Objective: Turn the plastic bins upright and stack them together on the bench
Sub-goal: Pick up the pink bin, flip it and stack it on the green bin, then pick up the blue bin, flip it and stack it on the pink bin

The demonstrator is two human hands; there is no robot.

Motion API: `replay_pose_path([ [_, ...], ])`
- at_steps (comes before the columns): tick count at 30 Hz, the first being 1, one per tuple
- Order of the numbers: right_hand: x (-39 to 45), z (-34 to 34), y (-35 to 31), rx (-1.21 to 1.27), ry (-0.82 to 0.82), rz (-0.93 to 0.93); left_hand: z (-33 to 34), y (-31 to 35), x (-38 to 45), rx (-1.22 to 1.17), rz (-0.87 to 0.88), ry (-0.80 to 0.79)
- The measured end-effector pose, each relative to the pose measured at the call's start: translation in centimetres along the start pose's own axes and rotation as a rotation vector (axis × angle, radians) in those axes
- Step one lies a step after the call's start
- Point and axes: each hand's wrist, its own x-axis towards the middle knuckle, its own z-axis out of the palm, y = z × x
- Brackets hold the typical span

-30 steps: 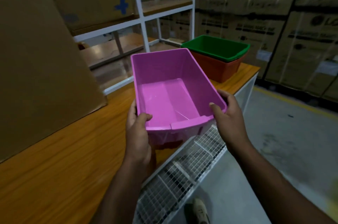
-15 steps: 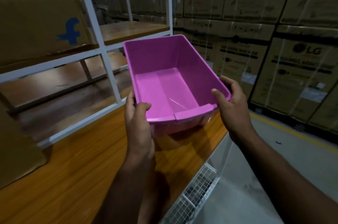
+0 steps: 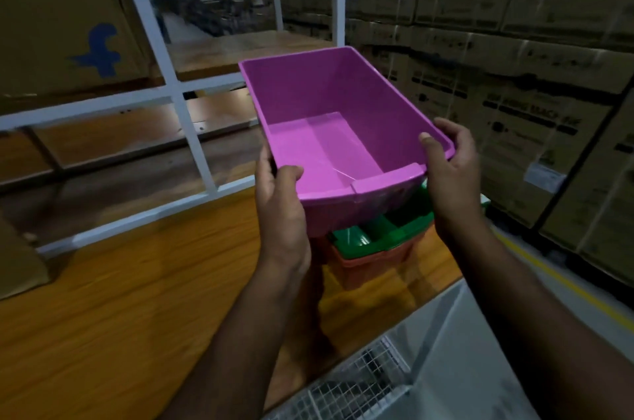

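A pink plastic bin [image 3: 329,131] is held upright in the air, its open side up. My left hand [image 3: 279,203] grips its near left corner and my right hand [image 3: 449,172] grips its near right rim. Directly below it a green bin [image 3: 374,236] sits nested inside an orange bin [image 3: 370,265] on the wooden bench [image 3: 120,299]. The pink bin hides most of those two; only their near ends show. The pink bin hangs just above the green one, and I cannot tell if they touch.
A white metal shelf frame [image 3: 192,131] with wooden shelves stands at the back of the bench. A cardboard box with a blue logo [image 3: 65,38] sits at upper left. Stacked cartons [image 3: 514,76] line the right. A wire mesh panel [image 3: 356,388] lies below the bench edge.
Both hands have carried the pink bin to the right along the bench until it hangs over the green and orange stack, which was out of sight half a second ago.
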Motion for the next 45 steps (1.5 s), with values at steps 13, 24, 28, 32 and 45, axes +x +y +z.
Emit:
replay_pose_path([
  [13, 5.6, -5.1, 6.4, 0.018, -0.273, 0.15, 5.3, -8.2, -1.0, 0.138, -0.01, 0.26],
  [24, 3.7, -5.2, 9.4, -0.512, -0.484, -0.268, 3.1, -12.4, -2.0, 0.743, 0.01, 0.233],
  [28, 2.6, -4.5, 9.1, -0.589, -0.735, -0.312, 2.5, -13.0, -2.8, 1.026, 0.05, 0.193],
  [32, 2.2, -4.5, 9.1, -0.594, -0.765, -0.277, 2.0, -12.6, -3.2, 1.101, 0.016, 0.127],
  [45, -5.3, 0.2, 5.4, -0.279, -0.875, -0.468, -2.8, -7.6, -7.8, 1.17, 0.182, 0.208],
])
